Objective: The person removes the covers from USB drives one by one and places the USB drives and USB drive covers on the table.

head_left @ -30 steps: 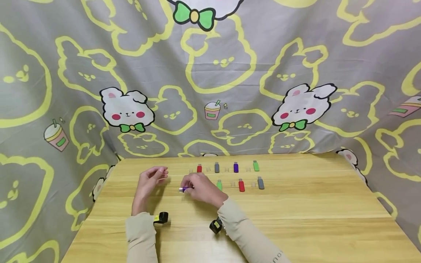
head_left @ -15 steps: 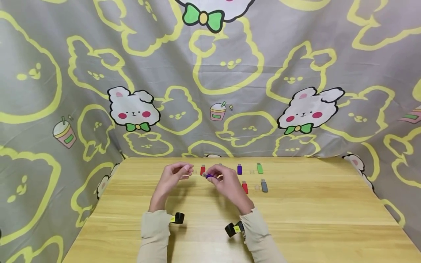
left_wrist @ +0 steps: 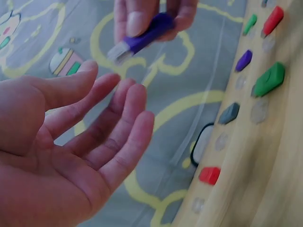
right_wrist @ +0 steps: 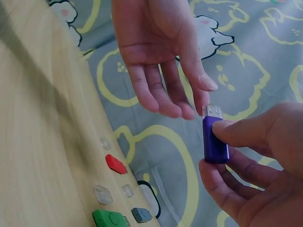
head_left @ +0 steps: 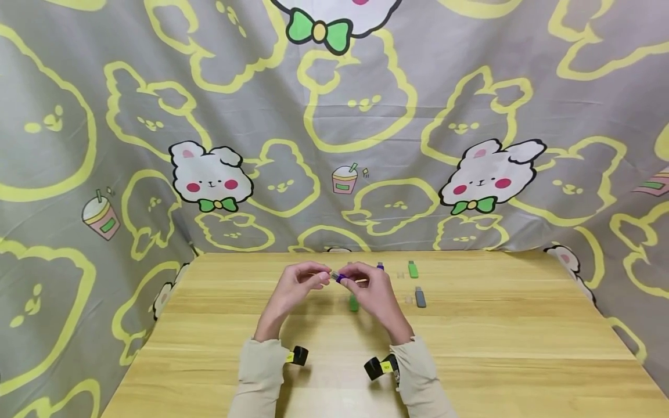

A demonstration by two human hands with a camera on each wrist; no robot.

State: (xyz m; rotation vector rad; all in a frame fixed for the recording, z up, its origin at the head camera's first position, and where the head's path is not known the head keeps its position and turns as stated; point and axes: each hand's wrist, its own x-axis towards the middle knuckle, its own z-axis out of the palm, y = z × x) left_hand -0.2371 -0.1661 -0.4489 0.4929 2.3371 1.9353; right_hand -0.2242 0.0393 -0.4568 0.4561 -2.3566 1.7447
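Thumb and fingers of my right hand [head_left: 373, 290] pinch a purple USB stick [right_wrist: 215, 144] above the table, its pale, shiny plug end toward the left hand. My left hand [head_left: 292, 290] is raised opposite, palm inward, with relaxed fingers and nothing between them. In the right wrist view its fingertips come right up to the plug end. In the left wrist view the right hand [left_wrist: 154, 16] holds the same purple stick beyond the left hand's fingers. My hands hide part of the rows of sticks in the head view.
On the wooden table [head_left: 496, 348] lie more USB sticks in rows: a green one [head_left: 413, 269], a grey one [head_left: 420, 297], a red one [left_wrist: 209, 175] and others. Small clear caps [left_wrist: 221, 141] lie between them. A patterned curtain [head_left: 376, 157] hangs behind the table.
My right hand has lifted the purple USB stick from near the table's left front row and brought it up and rightward. The left hand has moved right, close to its plug end.
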